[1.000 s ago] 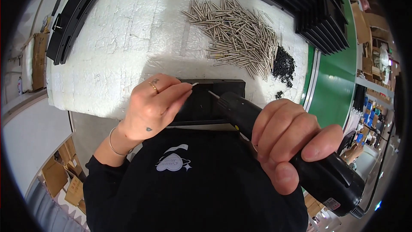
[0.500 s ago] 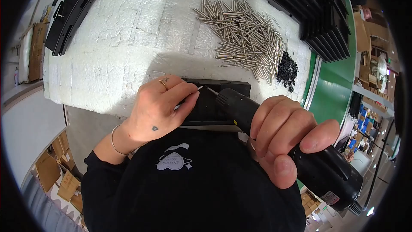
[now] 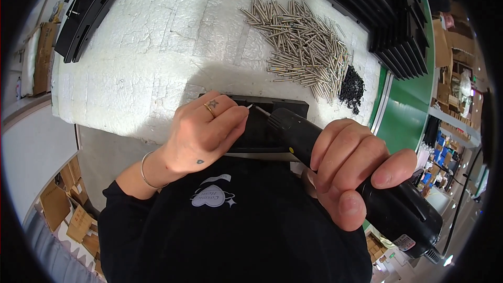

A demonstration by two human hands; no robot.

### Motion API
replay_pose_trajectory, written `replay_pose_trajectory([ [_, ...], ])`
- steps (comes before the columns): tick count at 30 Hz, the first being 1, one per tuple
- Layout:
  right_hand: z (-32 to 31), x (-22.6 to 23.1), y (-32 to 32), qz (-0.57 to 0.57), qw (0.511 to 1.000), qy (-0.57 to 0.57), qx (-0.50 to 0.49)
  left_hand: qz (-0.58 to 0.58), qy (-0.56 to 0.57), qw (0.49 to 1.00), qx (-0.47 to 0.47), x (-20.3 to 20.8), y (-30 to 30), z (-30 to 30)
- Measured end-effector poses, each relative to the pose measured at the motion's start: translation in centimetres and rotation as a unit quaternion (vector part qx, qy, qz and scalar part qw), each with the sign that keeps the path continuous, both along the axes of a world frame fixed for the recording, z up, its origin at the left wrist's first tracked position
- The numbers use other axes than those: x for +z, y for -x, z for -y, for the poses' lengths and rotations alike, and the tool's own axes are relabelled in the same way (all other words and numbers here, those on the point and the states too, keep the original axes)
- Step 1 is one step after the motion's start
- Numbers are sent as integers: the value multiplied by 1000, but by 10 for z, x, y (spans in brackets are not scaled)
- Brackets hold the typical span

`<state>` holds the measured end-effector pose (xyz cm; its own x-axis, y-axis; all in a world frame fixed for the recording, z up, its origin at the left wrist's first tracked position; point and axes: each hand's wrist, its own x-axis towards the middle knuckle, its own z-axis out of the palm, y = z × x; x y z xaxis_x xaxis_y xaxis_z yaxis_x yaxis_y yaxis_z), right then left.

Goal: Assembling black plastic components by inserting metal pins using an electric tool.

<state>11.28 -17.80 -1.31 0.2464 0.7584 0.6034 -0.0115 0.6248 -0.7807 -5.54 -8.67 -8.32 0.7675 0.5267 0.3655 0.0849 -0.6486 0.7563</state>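
My right hand [image 3: 353, 165] grips a black corded electric screwdriver [image 3: 406, 220], its bit pointing left over a black flat part [image 3: 254, 139] at the table's near edge. My left hand [image 3: 204, 131] is closed in a pinch beside the bit's tip, above the same part. A small pale tip shows at its fingertips; whether that is a metal pin or a fingernail I cannot tell. The bit and the pinched fingertips are close together, with a narrow gap between them.
Beyond the hands lie a heap of silver metal pins [image 3: 306, 47] and a small pile of black screw-like pieces [image 3: 351, 91]. Black slotted parts [image 3: 387, 26] stand stacked at the far right, by a green surface [image 3: 401, 105]. Another black part [image 3: 91, 15] sits far left on the white-wrapped table [image 3: 131, 73].
My left hand has rolled slightly and its fingers have drawn closer together, still beside the bit. The screwdriver has shifted a little to the right in view, and the whole scene has moved slightly.
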Motion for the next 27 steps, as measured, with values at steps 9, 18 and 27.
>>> replay_pose_trajectory([
  [9,-1,1,0,7,1000,9,2,5,-31,999,3,-4,2,1],
  [18,-3,-1,0,17,1000,8,3,9,-43,999,7,-7,1,2],
  [27,-4,1,-1,27,999,21,10,9,-43,999,13,-8,1,3],
])
